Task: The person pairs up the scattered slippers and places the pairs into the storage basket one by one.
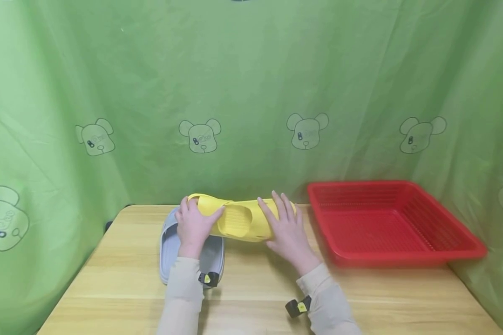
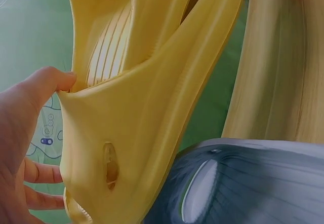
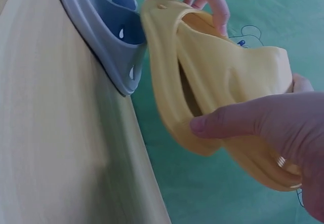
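Note:
A pair of yellow slippers (image 1: 235,222), one fitted into the other, is held up sideways between both hands over the back of the table. My left hand (image 1: 193,226) grips the left end, its thumb (image 2: 58,79) at the edge of a strap opening in the left wrist view. At the right end, my right hand (image 1: 290,232) holds the pair with its fingers spread over the top and its thumb (image 3: 228,122) pressed on the near side. Grey-blue slippers (image 1: 166,267) lie on the table below my left forearm, partly hidden by it.
A red plastic basket (image 1: 406,257) with slotted walls stands at the right of the wooden table (image 1: 251,288). Behind the table hangs a green curtain (image 1: 251,83) printed with bear heads. Each sleeve wears a small black wrist camera (image 1: 293,308).

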`<state>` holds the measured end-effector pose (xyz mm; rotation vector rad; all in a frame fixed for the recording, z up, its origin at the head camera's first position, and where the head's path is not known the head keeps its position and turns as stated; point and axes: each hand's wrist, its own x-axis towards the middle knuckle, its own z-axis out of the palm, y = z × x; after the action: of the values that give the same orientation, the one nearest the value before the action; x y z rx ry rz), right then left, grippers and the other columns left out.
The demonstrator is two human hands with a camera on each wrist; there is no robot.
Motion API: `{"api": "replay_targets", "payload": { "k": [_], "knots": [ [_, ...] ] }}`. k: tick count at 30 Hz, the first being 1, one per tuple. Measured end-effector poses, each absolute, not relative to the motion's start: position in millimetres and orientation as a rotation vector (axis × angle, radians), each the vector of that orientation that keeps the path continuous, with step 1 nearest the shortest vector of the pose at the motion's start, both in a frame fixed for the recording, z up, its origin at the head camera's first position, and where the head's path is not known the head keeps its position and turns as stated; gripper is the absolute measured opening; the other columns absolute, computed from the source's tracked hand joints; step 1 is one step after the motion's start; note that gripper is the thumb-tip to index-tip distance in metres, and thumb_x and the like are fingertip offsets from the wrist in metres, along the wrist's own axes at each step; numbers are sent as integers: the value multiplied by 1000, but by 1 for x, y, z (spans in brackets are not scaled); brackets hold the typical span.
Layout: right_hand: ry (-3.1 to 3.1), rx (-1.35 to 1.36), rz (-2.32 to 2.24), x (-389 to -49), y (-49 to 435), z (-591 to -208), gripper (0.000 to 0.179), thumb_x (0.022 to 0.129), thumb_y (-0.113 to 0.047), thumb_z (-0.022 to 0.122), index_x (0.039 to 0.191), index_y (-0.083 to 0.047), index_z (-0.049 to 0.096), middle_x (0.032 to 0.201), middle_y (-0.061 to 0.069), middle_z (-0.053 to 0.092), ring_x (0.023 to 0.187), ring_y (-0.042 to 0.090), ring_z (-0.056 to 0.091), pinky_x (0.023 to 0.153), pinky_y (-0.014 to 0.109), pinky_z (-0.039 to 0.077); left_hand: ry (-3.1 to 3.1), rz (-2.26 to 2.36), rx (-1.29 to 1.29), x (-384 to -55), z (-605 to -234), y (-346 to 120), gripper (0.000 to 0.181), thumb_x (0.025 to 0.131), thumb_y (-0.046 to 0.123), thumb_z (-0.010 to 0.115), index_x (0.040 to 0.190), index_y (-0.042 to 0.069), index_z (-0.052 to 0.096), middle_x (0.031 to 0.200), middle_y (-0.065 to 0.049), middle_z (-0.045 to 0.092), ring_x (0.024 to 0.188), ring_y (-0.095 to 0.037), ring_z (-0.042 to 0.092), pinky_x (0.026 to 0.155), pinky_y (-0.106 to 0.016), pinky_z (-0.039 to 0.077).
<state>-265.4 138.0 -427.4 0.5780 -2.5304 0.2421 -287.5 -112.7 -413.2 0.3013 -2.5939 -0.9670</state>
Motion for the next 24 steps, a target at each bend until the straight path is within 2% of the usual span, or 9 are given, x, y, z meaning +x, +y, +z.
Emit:
{"api": "replay_targets", "payload": {
  "k": [4, 10, 18, 24],
  "knots": [
    [-2491, 568, 210, -266, 137, -431, 130, 52, -23, 92, 157, -32, 14, 162, 16, 16, 149, 40, 14, 115, 68, 14, -2608, -964, 295, -288, -413, -113, 98, 69, 78, 64, 134, 7, 46, 157, -14, 26, 134, -44, 33, 89, -58, 48],
    [-2470, 562, 198, -268, 136, -436, 132, 50, -23, 93, 157, -31, 15, 158, 16, 24, 147, 40, 17, 113, 69, 18, -2618, -948, 294, -287, -413, -112, 98, 69, 78, 64, 133, 6, 46, 157, -15, 26, 134, -44, 33, 89, -58, 49],
    [-2462, 558, 233, -269, 138, -436, 119, 51, -19, 88, 153, -32, 26, 149, 15, 33, 143, 39, 23, 107, 68, 22, -2601, -975, 286, -288, -413, -108, 100, 69, 77, 66, 134, 5, 43, 158, -15, 24, 136, -44, 30, 89, -58, 49],
    [-2428, 567, 257, -269, 139, -435, 113, 51, -14, 85, 150, -30, 33, 148, 16, 34, 142, 39, 24, 106, 68, 21, -2592, -986, 285, -288, -414, -105, 101, 69, 77, 66, 136, 6, 41, 159, -13, 21, 136, -43, 30, 86, -56, 50]
  ]
}}
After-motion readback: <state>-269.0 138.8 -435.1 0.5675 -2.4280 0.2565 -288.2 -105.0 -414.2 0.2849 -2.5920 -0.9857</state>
